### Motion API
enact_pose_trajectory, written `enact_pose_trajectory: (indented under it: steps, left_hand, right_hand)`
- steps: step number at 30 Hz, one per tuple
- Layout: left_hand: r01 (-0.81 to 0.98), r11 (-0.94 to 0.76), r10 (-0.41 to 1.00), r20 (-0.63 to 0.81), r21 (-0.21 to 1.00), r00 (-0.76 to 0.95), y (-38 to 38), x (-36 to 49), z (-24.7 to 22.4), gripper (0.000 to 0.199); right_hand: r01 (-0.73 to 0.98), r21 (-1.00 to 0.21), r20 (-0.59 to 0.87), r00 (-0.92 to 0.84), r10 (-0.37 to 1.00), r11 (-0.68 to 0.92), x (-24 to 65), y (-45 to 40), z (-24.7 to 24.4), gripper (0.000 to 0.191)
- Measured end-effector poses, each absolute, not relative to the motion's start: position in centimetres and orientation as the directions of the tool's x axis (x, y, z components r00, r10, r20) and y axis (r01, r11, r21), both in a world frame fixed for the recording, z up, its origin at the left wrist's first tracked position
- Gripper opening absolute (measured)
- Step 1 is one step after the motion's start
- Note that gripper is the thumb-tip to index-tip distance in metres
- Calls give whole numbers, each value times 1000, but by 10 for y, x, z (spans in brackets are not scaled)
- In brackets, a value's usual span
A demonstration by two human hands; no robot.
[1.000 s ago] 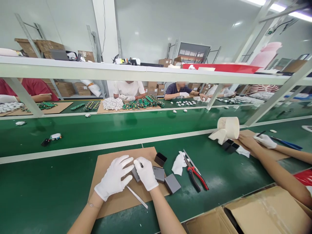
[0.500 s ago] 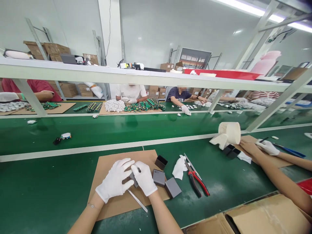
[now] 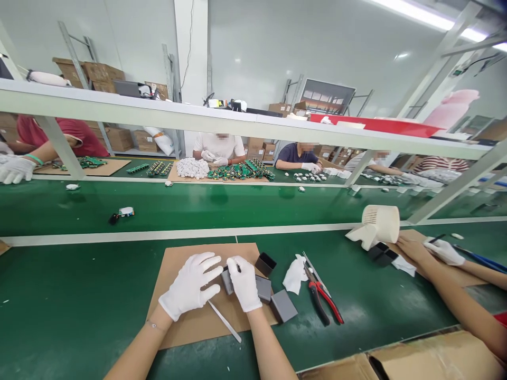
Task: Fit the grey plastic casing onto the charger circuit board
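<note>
Over the cardboard sheet [image 3: 174, 332], my white-gloved left hand [image 3: 192, 285] has its fingers spread and holds nothing. My gloved right hand [image 3: 243, 282] is closed on a small grey box [image 3: 227, 281], partly hidden by the fingers. Right of that hand lie a second grey box [image 3: 263, 288], an open black box [image 3: 265, 264] and a larger grey box [image 3: 284, 306]. A thin white stick [image 3: 224, 321] lies on the cardboard below my hands.
Red-handled pliers [image 3: 322, 301], tweezers [image 3: 316, 272] and a white cloth [image 3: 295, 274] lie to the right. Beyond are a cream fan [image 3: 380, 224] and a co-worker's arms [image 3: 451, 279]. A shelf [image 3: 237, 124] spans above the green belt [image 3: 206, 206]; cardboard boxes [image 3: 439, 356] stand at bottom right.
My left hand has come away from the small box and its fingers are spread wider. My right hand has moved slightly right with the box. The view has shifted a little.
</note>
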State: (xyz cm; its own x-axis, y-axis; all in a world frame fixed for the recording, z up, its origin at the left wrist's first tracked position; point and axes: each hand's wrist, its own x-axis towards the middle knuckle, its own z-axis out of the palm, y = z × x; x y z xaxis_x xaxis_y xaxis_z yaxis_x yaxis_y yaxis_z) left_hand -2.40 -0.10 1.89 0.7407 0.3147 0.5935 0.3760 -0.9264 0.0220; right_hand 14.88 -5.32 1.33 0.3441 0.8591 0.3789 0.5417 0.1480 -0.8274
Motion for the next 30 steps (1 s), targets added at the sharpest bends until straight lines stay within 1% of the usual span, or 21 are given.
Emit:
enact_pose_trajectory:
  steps: [3, 8, 13, 18, 21, 23, 26, 28, 30]
  left_hand:
    - [381, -921, 358, 547, 77, 757, -1, -21, 18, 30]
    - [368, -888, 458, 462, 275, 760, -5, -15, 18, 28]
    - [415, -822, 562, 443, 390, 698, -7, -11, 19, 22]
    - [447, -719, 684, 427, 532, 592, -7, -9, 13, 19]
    - [467, -662, 741, 415, 587, 528, 1, -11, 8, 17]
    - [517, -594, 802, 412, 616, 432, 18, -17, 8, 29]
    - [634, -414, 896, 413, 653, 160, 67, -41, 18, 47]
    - [697, -261, 915, 401, 668, -43, 107, -64, 27, 53]
    - [736, -78, 907, 354, 672, -227, 143, -89, 34, 56]
  right_hand:
    - [563, -810, 385, 303, 871, 162, 142, -54, 11, 33]
    - [582, -784, 397, 205, 895, 215, 131, -55, 5, 29]
    - [566, -802, 394, 260, 881, 191, 133, -56, 5, 29]
    - [565, -796, 392, 206, 897, 218, 134, -53, 7, 19]
    - [601, -782, 357, 213, 910, 166, 136, -49, 2, 21]
    - [637, -765, 325, 254, 911, 95, 139, -46, -3, 27]
    - [692, -722, 298, 316, 901, -4, 141, -41, -9, 29]
    - [724, -687, 299, 350, 888, -54, 139, -39, -10, 21]
    - [748, -659, 314, 370, 874, -80, 136, -37, -9, 8]
